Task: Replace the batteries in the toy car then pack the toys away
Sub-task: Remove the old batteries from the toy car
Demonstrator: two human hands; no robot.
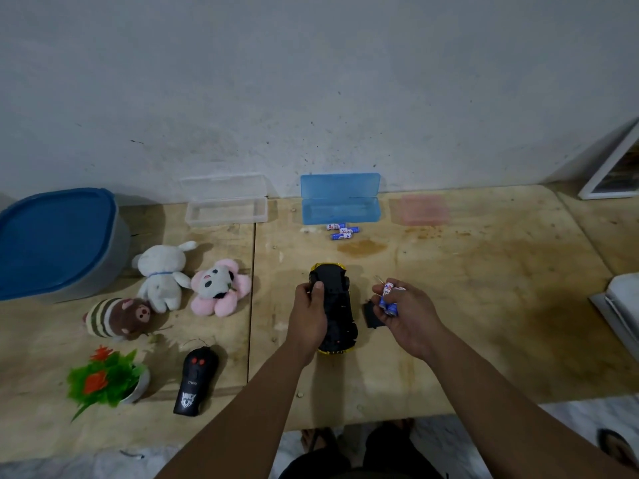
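Steadying the upturned car (334, 305) near the desk's (484, 305) front edge, left hand (308, 318) curled round its side. Right hand (404, 312) clamped on a few batteries (389, 297) just right of the car, beside the loose cover (371, 316). Best fed in one at a time, poles matched to the compartment marks, car kept flat and pinned. Spare batteries (342, 231) lay by the blue case (340, 198) at the back edge.

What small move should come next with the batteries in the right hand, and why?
Probably set them down apart from the three loose batteries by the blue case. The right hand pinches a few batteries, the left hand holds the upturned toy car, and its cover lies beside it. Whether they are old or new cannot be told.
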